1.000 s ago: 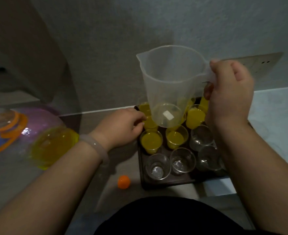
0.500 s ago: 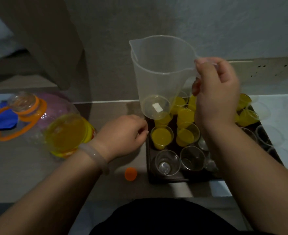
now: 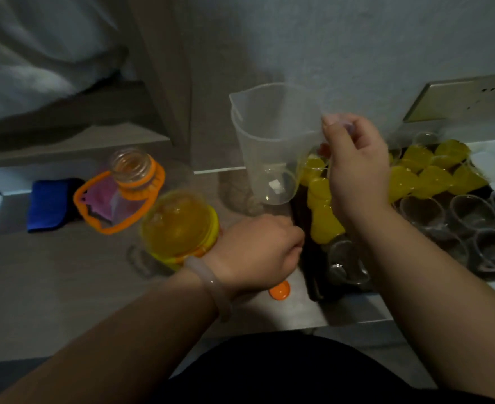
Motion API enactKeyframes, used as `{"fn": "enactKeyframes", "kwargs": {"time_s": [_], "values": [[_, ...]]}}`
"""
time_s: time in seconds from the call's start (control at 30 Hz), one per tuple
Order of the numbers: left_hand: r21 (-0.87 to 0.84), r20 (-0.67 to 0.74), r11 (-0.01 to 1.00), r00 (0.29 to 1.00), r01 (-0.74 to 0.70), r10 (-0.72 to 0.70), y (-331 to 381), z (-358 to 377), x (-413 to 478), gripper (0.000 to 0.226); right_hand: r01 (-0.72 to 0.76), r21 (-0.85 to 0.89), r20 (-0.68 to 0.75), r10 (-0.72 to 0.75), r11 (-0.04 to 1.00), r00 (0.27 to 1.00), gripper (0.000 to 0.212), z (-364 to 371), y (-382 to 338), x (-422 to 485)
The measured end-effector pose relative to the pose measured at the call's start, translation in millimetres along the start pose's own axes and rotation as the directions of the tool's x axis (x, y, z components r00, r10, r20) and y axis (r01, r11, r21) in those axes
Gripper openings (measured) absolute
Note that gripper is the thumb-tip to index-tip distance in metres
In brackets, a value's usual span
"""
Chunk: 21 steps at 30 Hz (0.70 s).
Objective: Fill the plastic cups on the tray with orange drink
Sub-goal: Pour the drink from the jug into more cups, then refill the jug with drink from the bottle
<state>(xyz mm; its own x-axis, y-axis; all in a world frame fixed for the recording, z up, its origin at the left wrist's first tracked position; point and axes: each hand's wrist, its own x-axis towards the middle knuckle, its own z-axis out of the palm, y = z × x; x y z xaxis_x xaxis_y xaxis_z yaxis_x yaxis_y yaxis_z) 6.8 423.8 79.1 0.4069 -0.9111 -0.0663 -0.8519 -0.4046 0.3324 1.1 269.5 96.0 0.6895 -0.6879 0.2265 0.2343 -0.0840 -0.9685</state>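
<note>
On the grey counter (image 3: 50,287), toward its right side, a dark rectangular tray (image 3: 313,282) carries many small clear plastic cups. The far rows and one column along the left edge are filled cups with orange drink (image 3: 434,176). The near rows are empty cups (image 3: 473,215). Blur smears all of them, so their number cannot be told. The tray's right end is cut off by the picture border, and the right forearm covers some of the middle cups.

The right hand (image 3: 357,170) holds a translucent plastic measuring jug (image 3: 266,141) above the tray's far left corner. Its fingers are curled round the handle, which is almost fully hidden inside the hand. The jug stands nearly upright and looks empty, and its round bottom shows through the wall.

The left hand (image 3: 258,252) rests just beside the tray's left edge with the fingers curled toward it. The fingertips are turned away, so it is not clear whether they touch or grasp the edge. A pale bracelet (image 3: 211,284) sits on this wrist.

A small round orange cap (image 3: 279,293) lies on the counter near the tray's front left corner, partly hidden under the left hand. Left of this hand stands a big clear plastic bottle of orange drink (image 3: 179,225) with an open neck and an orange carrying handle (image 3: 94,211). The wrist hides its lower right part. A folded blue cloth (image 3: 50,202) lies behind it.
</note>
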Motion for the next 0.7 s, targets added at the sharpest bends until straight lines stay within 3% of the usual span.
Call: {"fn": "enactKeyframes", "kwargs": {"time_s": [0.17,0.37,0.7], "values": [[0.045,-0.009,0.992,0.993,-0.119,0.12,0,1,-18,0.028,-0.06,-0.087,-0.024,0.058,0.994,0.998,0.011,13,25,-28],[0.117,-0.076,0.963,0.965,-0.241,0.251,-8,3,-33,0.018,-0.108,-0.169,-0.046,0.102,0.98,0.994,0.003,17,42,-44],[0.122,-0.095,0.959,0.959,-0.256,0.268,-25,6,-46,0.032,-0.167,-0.262,-0.029,0.165,0.951,0.986,0.013,28,57,-59]]}}
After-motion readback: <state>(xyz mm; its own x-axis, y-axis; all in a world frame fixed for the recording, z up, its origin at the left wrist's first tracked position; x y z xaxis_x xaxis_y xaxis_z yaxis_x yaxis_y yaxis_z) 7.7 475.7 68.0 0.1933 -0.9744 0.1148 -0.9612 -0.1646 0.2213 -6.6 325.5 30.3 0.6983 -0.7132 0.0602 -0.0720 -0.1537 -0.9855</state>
